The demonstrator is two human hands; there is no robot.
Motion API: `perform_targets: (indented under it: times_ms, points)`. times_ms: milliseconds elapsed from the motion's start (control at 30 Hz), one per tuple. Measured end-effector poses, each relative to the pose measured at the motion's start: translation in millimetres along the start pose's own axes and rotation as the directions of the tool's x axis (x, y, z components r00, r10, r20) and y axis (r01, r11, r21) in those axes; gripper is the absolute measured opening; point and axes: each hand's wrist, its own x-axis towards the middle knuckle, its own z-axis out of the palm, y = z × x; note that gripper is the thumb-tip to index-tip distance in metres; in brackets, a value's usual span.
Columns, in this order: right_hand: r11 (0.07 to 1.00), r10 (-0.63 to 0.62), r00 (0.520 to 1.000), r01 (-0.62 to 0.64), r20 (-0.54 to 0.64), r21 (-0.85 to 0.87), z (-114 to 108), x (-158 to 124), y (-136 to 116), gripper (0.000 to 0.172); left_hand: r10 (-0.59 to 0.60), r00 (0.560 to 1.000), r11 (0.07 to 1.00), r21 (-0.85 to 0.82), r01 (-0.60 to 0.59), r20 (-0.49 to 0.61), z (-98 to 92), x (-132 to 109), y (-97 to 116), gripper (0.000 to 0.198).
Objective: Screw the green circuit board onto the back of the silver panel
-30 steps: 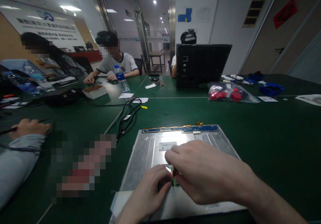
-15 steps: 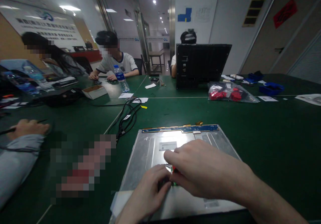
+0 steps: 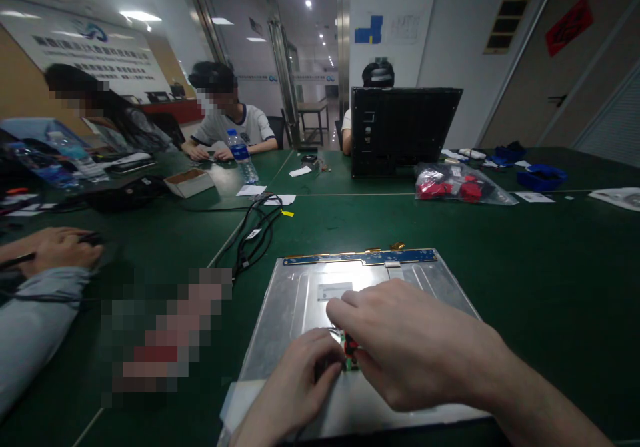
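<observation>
Lower centre of the frame: flat silver metal display panel (image 3: 300,300) on the green table (image 3: 525,267). Its blue circuit strip (image 3: 360,257) edge faces the top of the frame, with the strip's long axis running left to right. Left hand (image 3: 300,383) and right hand (image 3: 415,343) meet above the panel's near half, fingertips pinched on a small red-and-green part (image 3: 350,353). The part is mostly hidden, so its axis cannot be told.
</observation>
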Motion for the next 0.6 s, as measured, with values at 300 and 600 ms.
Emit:
perform_targets:
  times_ms: [300,600]
  points:
    - [1.000,0.019,0.999,-0.019,-0.042,0.001,3.9,0.1,0.7,0.013,-0.003,1.000,1.000,-0.013,0.003,-0.014,-0.2,-1.4,4.1,0.014]
    - [0.993,0.113,0.991,-0.115,-0.070,-0.019,5.3,1.5,2.1,0.018,0.019,1.000,1.000,-0.017,-0.019,0.005,-0.1,-1.4,0.0,0.014]
